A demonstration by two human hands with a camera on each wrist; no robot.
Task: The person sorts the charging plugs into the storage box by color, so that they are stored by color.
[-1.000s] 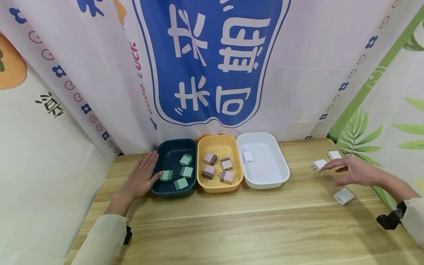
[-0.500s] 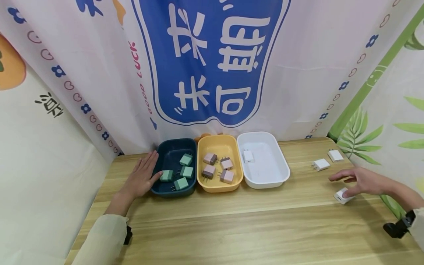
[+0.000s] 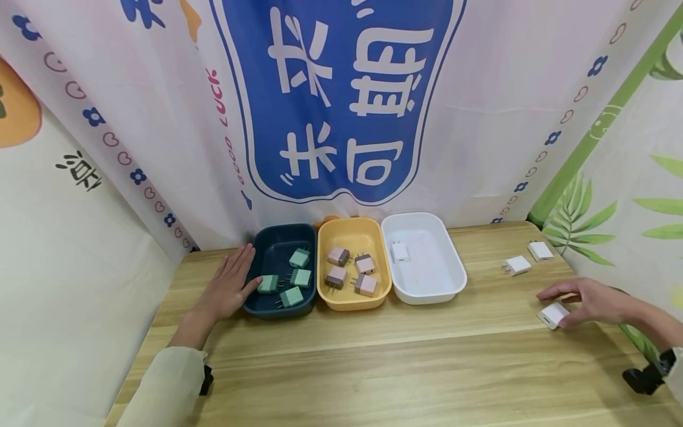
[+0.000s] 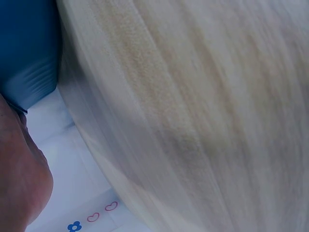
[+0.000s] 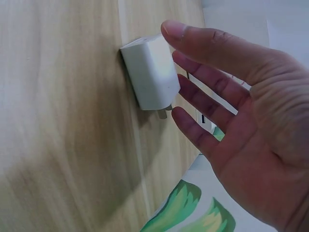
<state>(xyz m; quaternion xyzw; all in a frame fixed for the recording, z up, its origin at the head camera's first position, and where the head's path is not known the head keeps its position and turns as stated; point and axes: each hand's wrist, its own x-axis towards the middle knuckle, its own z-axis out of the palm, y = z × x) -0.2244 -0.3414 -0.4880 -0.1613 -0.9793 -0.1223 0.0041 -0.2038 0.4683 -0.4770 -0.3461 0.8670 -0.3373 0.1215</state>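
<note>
My right hand [image 3: 600, 305] is over a white charger plug [image 3: 553, 315] lying on the table at the right. In the right wrist view the thumb is at one edge of this charger [image 5: 152, 75] and the loosely bent fingers are beside it, without a firm grip; whether skin touches it I cannot tell. My left hand [image 3: 226, 286] rests with extended fingers on the left rim of a dark blue bin [image 3: 280, 234], its thumb over the rim by a green charger [image 3: 268, 283]. The left wrist view catches only part of that hand [image 4: 21, 174].
Farther back on the right lie two more white chargers, one nearer [image 3: 516, 265] and one by the edge [image 3: 541, 251]. A yellow bin [image 3: 352, 305] with several pink chargers [image 3: 366, 284] stands beside a white bin [image 3: 429, 296] containing one white charger [image 3: 399, 252]. Curtains [image 3: 480, 118] hang behind.
My right hand has come back toward the near white charger from the farther ones, its thumb first over it, now beside it. The left hand and the bins have stayed put.
</note>
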